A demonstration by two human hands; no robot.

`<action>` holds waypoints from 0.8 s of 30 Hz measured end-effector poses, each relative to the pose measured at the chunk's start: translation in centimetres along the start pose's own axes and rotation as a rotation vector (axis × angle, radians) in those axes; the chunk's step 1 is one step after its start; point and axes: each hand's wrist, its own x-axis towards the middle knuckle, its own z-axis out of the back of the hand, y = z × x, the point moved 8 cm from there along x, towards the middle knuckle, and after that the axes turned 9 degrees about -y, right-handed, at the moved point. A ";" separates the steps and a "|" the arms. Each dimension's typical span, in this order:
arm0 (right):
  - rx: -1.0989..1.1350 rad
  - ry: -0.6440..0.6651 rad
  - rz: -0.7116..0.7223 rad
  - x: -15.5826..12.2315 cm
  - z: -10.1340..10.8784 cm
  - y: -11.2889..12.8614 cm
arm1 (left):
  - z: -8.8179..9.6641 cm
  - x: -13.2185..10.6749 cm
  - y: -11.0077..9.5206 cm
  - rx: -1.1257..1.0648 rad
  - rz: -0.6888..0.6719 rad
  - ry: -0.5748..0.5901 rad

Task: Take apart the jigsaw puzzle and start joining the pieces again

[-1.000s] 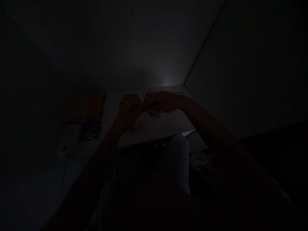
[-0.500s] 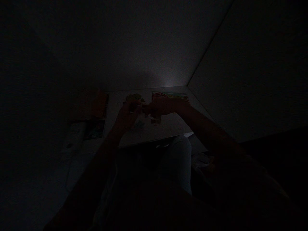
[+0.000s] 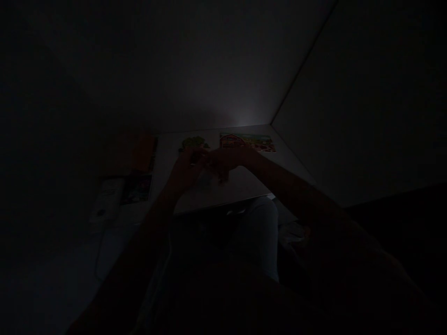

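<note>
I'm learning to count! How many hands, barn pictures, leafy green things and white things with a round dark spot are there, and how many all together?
Hands: 2 (left hand, right hand)
Barn picture: 1
Leafy green thing: 1
White thing with a round dark spot: 1
Total: 5
It's too dark to count anything smaller.

Very dim light. Left hand (image 3: 186,168) and right hand (image 3: 226,159) close together over pale tabletop (image 3: 244,184); anything between the fingers too dark to read. Red-barn picture (image 3: 260,142) just beyond right hand; green cluster (image 3: 194,141), unclear, beyond left. At left, orange item (image 3: 142,156), white device (image 3: 108,197). Near side, denim-clad knee (image 3: 264,218).
</note>
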 end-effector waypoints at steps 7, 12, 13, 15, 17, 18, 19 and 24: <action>0.202 -0.351 0.018 -4.1 3.9 -2.5 | 2.9 0.5 -0.2 0.065 0.002 -0.141; 0.127 -0.423 0.040 -6.0 1.9 -4.2 | 5.0 0.3 -0.3 -0.022 -0.028 -0.275; 0.100 -0.428 0.046 -6.1 1.3 -4.4 | 5.1 0.2 -0.2 -0.027 -0.021 -0.271; 0.056 -0.462 0.066 -6.0 0.1 -4.7 | 5.0 0.1 0.2 -0.041 0.002 -0.256; 0.059 -0.487 0.097 -5.6 -0.8 -4.8 | 4.9 0.1 0.5 -0.067 0.010 -0.247; 0.087 -0.484 0.107 -5.4 -1.1 -4.8 | 5.0 0.1 0.5 -0.083 0.006 -0.250; 0.123 -0.476 0.107 -5.3 -1.3 -4.7 | 5.2 0.2 0.5 -0.095 0.000 -0.254; 0.190 -0.623 0.095 -6.9 2.4 -2.8 | 6.9 -0.2 -0.1 -0.054 0.003 -0.292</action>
